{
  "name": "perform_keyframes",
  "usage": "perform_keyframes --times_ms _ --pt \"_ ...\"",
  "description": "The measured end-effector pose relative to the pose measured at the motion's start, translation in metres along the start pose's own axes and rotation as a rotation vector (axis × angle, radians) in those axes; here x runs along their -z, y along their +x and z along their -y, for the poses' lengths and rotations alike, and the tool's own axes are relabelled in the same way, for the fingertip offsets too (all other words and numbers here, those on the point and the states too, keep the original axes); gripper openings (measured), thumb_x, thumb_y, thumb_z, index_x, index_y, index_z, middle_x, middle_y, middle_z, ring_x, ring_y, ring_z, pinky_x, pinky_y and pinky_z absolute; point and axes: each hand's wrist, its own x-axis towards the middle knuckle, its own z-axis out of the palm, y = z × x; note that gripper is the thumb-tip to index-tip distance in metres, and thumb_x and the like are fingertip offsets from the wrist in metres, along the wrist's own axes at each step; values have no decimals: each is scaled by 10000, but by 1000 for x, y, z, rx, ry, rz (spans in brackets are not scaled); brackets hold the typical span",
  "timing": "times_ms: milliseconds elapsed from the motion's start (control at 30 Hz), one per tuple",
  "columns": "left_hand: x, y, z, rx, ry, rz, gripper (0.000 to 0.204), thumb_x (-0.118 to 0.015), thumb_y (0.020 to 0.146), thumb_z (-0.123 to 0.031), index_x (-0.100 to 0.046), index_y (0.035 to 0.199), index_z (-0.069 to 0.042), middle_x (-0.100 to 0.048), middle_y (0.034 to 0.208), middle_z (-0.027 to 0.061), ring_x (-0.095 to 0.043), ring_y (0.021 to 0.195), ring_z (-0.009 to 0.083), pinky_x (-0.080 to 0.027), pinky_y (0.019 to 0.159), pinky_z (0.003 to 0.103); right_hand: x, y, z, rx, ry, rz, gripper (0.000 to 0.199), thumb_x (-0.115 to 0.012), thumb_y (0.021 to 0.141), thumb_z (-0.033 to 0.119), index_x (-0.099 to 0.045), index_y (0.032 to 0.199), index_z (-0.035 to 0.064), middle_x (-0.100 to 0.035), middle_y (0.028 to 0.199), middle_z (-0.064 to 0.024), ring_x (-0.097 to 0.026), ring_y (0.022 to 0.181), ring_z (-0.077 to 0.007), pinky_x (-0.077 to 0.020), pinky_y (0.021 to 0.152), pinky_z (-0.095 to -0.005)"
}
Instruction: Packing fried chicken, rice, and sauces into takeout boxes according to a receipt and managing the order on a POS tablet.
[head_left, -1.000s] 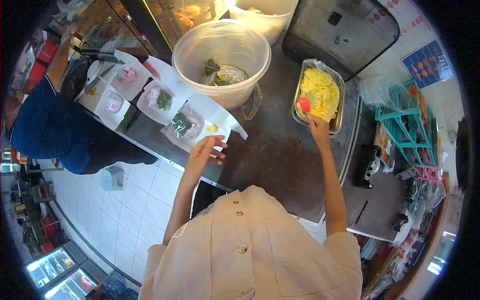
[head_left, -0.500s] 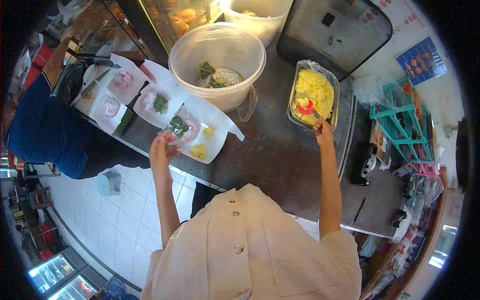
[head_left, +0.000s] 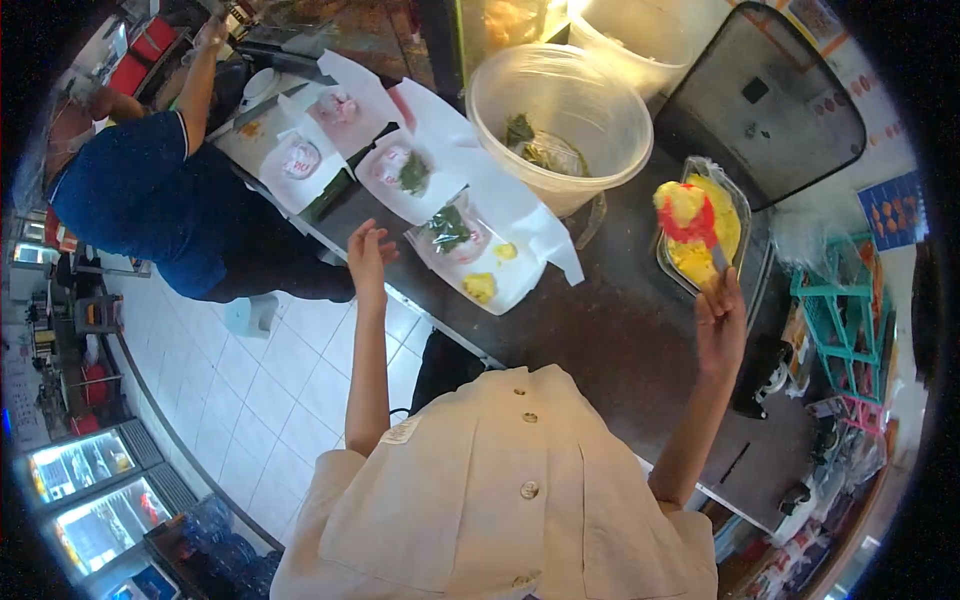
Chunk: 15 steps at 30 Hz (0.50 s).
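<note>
My right hand (head_left: 721,318) grips the handle of a red serving spoon (head_left: 690,228) heaped with yellow mashed food. The spoon is raised over a metal tray (head_left: 748,232), lined with clear plastic and holding more of the same yellow food (head_left: 726,205). My left hand (head_left: 369,250) hovers by the table's front edge, fingers apart and nothing in them. Beside it lies an open white paper box (head_left: 515,288) containing a paper-wrapped bundle, greens in clear plastic (head_left: 447,228) and two yellow dollops (head_left: 480,287).
More open white boxes with wrapped bundles (head_left: 299,160) stand left. Behind are a large clear tub (head_left: 560,90) with leafy packets and a second tub (head_left: 630,45). A dark panel (head_left: 765,100) leans behind the tray. A person in a blue shirt (head_left: 125,190) works at left; a teal rack (head_left: 845,320) stands right.
My right hand has lifted the red spoon, loaded with yellow food, up from the tray. The whole view has swung, so the table's things sit further right in the picture.
</note>
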Motion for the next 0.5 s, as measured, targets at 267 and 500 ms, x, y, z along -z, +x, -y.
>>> perform_keyframes --times_ms 267,500 --pt "0 66 -8 -772 811 -8 362 -593 732 -136 -466 1041 3 -494 917 129 -517 786 238 -427 664 335 -122 19 -127 -433 -52 184 189 -499 846 187 -456 682 101 -312 536 68 -315 494 -49 -268 442 -192" --pt "-6 133 -29 -1021 994 277 401 -654 653 -155 -495 992 -11 -487 994 158 -502 879 329 -413 751 391 -171 67 -227 -151 -769 341 216 -523 815 149 -551 683 -19 -474 563 -46 -494 555 -136 -386 498 -253"
